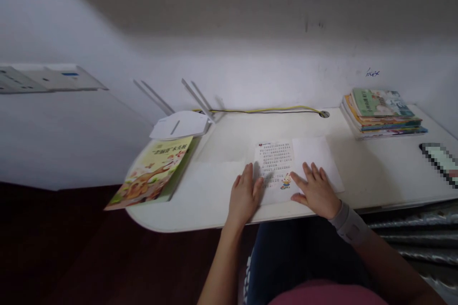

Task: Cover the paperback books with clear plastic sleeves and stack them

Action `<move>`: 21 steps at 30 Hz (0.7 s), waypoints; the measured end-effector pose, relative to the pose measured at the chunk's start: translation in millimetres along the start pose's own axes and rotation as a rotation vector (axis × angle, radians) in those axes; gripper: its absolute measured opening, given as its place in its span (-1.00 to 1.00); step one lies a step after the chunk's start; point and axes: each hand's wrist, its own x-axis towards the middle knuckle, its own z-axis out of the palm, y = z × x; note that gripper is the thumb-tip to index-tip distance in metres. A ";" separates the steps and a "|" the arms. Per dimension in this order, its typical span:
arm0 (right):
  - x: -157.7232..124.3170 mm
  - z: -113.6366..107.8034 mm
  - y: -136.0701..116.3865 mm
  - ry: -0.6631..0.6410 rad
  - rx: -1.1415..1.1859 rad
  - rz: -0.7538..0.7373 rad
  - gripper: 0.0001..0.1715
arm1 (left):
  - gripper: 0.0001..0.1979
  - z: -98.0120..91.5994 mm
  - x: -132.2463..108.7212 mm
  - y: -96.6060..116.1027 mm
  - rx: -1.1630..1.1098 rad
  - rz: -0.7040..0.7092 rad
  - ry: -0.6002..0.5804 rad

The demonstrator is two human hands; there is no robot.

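An open booklet or folded sheet (274,152) lies flat on the white table in front of me. Its left side carries lines of printed text and a small rabbit cartoon; the right side looks blank. My left hand (245,195) rests at the sheet's left edge with its fingers stretched out and nothing in its grasp. Across the lower middle and right side, my right hand (317,193) lies with fingers spread, the index fingertip by the rabbit picture. A grey band (347,221) circles my right wrist.
Picture books with a yellow-green cover (157,169) overhang the table's left edge. Behind them stands a white router (179,124) with antennas. Yellow and black cables (272,110) run along the wall. A book stack (382,109) and a blurred phone-like object (442,159) are at right.
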 end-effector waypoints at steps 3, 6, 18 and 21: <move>0.2 1.2 2.3 -0.003 -0.005 -0.003 -0.24 | -0.44 -0.3 0.1 1.8 0.035 0.002 -0.011; 1.2 -0.5 4.1 -0.007 -0.014 -0.009 -0.23 | -0.42 -1.5 0.5 3.9 0.056 -0.007 -0.028; -2.0 -6.1 12.7 -0.014 -0.047 0.000 -0.23 | -0.44 -9.0 8.8 23.7 0.181 0.000 0.033; -1.7 -6.6 11.8 -0.011 -0.055 0.003 -0.24 | -0.50 -8.6 14.7 45.5 0.105 0.053 0.105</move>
